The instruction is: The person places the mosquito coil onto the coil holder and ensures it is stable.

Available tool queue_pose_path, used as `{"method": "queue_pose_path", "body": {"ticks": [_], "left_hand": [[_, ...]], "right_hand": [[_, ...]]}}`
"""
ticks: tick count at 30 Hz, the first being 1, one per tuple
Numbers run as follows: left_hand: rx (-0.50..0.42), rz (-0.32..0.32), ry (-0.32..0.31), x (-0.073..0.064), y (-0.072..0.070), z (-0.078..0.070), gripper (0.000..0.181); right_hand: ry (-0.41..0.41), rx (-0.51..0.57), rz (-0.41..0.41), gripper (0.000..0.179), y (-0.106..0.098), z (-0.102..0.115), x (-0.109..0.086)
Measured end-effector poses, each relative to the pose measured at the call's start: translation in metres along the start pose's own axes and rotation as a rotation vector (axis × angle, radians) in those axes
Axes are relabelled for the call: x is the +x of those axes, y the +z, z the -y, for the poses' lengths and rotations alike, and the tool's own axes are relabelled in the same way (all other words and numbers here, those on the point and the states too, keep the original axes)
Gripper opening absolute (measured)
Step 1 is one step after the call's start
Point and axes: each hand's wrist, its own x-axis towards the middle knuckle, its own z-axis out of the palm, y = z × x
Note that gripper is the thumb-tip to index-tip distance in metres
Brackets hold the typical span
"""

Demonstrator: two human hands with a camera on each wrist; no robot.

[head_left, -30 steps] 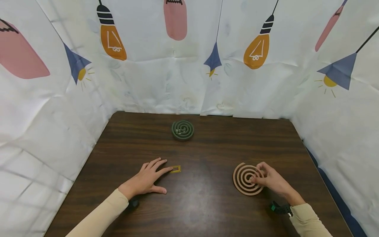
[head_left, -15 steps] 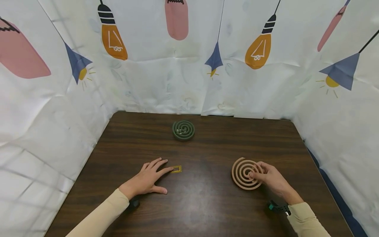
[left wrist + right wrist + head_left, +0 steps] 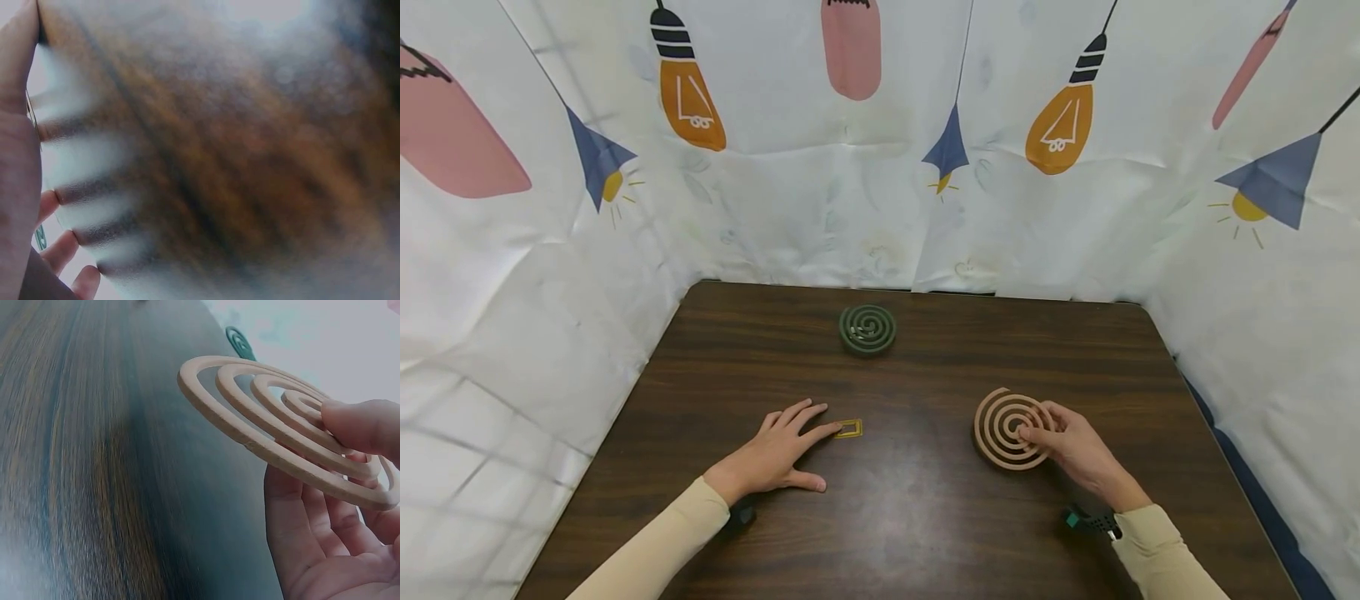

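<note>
A tan mosquito coil (image 3: 1000, 454) is held by my right hand (image 3: 1078, 450), the thumb on its upper face near the centre and the fingers underneath. The right wrist view shows this coil (image 3: 237, 428) raised off the table and tilted. Farther back on the table lies a green mosquito coil (image 3: 867, 329), which looks thick, perhaps stacked. My left hand (image 3: 771, 458) rests on the tabletop with its fingers spread. Its index fingertip touches or nearly touches a small flat yellow rectangle (image 3: 850, 428). In the left wrist view the left fingers (image 3: 60, 252) press against the blurred tabletop.
The dark wood-grain table (image 3: 910, 517) runs back to a white patterned curtain (image 3: 842, 217), which also hangs at both sides. A dark band (image 3: 741, 512) is on the left wrist and a watch-like strap (image 3: 1090, 521) on the right.
My right hand has carried the tan coil slightly to the left and away from me, lifting it off the table. The left hand and green coil stay put.
</note>
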Motion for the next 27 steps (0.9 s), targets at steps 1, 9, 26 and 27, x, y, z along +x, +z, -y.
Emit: {"method": "queue_pose_path", "body": {"ticks": [1,9,26,27], "left_hand": [[0.001,-0.001,0.001,0.000,0.000,0.000,0.090],[0.019,-0.002,0.003,0.000,0.000,0.000,0.091],[0.028,0.014,0.001,0.001,-0.001,0.000,0.090],[0.029,0.013,0.002,0.001,-0.001,0.000,0.090]], "right_hand": [[-0.001,0.006,-0.001,0.034,0.001,0.000,0.001],[0.007,0.016,-0.001,0.036,0.007,0.001,0.006],[0.011,0.064,0.022,0.035,0.023,0.004,0.019],[0.011,0.067,0.022,0.035,0.024,0.005,0.020]]}}
